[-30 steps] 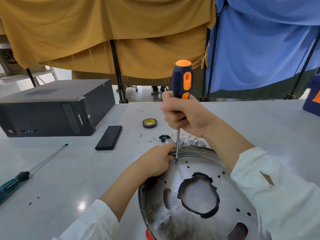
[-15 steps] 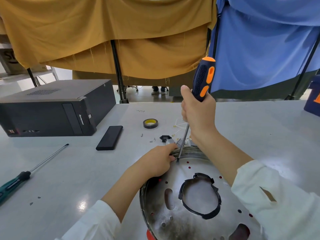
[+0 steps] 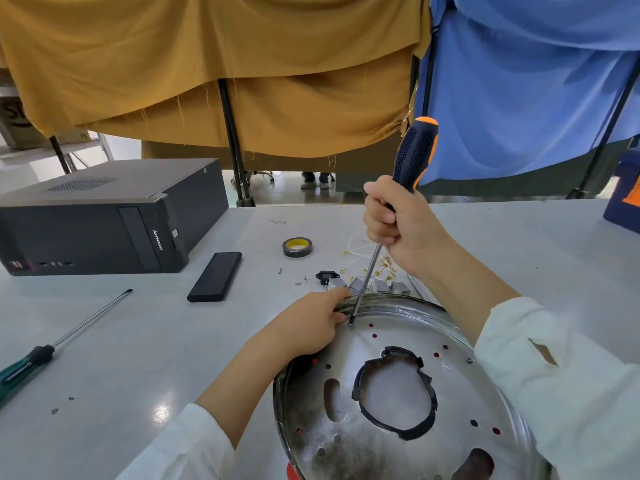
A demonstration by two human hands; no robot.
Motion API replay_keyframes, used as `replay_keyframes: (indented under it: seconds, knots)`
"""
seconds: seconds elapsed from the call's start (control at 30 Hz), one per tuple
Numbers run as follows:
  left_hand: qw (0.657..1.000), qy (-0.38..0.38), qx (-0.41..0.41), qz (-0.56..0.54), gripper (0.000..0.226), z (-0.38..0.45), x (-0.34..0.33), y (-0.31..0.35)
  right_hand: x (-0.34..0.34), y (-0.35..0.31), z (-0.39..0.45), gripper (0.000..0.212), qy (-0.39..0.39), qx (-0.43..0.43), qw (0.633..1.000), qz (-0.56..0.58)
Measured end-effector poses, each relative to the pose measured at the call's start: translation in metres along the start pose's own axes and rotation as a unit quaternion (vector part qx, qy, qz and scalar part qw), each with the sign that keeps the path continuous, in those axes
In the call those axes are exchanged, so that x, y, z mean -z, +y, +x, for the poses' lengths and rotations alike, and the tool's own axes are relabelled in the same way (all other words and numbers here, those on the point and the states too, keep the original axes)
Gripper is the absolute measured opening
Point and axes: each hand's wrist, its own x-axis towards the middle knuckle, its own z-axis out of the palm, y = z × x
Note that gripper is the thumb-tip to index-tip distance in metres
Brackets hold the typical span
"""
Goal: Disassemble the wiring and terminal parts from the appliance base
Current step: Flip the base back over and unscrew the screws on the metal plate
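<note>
Appliance base (image 3: 398, 410): round shiny metal pan, at the near right of the desk (image 3: 138, 358), its inside facing up. Contents: a black ring-shaped gasket (image 3: 360, 386) round a central opening, one oval slot, several small round holes showing red or dark, and one screw (image 3: 351, 323) near the far rim.

Right hand (image 3: 401, 226): fist wrapped round the lower handle of a black-and-orange screwdriver (image 3: 414, 157); shaft slanted, tip seated on the screw.

Left hand (image 3: 311, 323): fingers curled over the far-left rim of the appliance base, gripping it just beside the screwdriver tip.

Wiring and terminal parts (image 3: 367, 261): pale wires with gold-coloured terminals, loose on the desk just beyond the base, beside small grey blocks (image 3: 384, 285) and a black socket piece (image 3: 326, 276). A few loose screws (image 3: 301, 280) lie to the left of these.

Desk, pale grey and glossy, also carries: a roll of black tape with yellow core (image 3: 297, 247); a flat black rectangular object (image 3: 215, 277); a long screwdriver with green-and-black handle (image 3: 24, 367) at the left edge; a black desktop computer case (image 3: 100, 220) laid on its side, marked "lenovo".

Room: mustard cloth (image 3: 207, 71) and blue cloth (image 3: 526, 91) draped over black stands behind the desk; shoes (image 3: 313, 183) visible on the floor beneath the mustard cloth.
</note>
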Motion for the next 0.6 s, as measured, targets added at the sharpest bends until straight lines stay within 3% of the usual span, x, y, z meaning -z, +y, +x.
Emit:
replay_keyframes:
  seconds: [0.17, 0.27, 0.33, 0.43, 0.53, 0.6]
  knots:
    - [1.000, 0.001, -0.001, 0.001, 0.031, -0.001, 0.000, 0.001, -0.015, 0.007, -0.008, 0.027, 0.223, 0.105, 0.965, -0.092]
    - [1.000, 0.006, 0.002, 0.006, 0.032, -0.002, 0.000, 0.002, -0.025, 0.006, -0.012, 0.029, 0.252, 0.130, 0.957, -0.068]
    - [1.000, 0.007, 0.000, 0.008, 0.032, -0.002, 0.000, 0.002, -0.029, 0.004, -0.014, 0.034, 0.203, 0.103, 0.973, -0.039]
    - [1.000, 0.002, -0.001, 0.007, 0.030, -0.002, 0.001, 0.002, -0.029, -0.001, -0.015, 0.046, 0.033, 0.061, 0.996, -0.054]
    - [1.000, -0.001, -0.006, 0.007, 0.027, -0.002, 0.001, 0.003, -0.024, -0.008, -0.016, 0.045, -0.154, 0.004, 0.986, -0.057]
    - [1.000, -0.002, -0.007, 0.006, 0.027, -0.002, 0.001, 0.003, -0.021, -0.012, -0.015, 0.041, -0.215, -0.028, 0.975, -0.053]
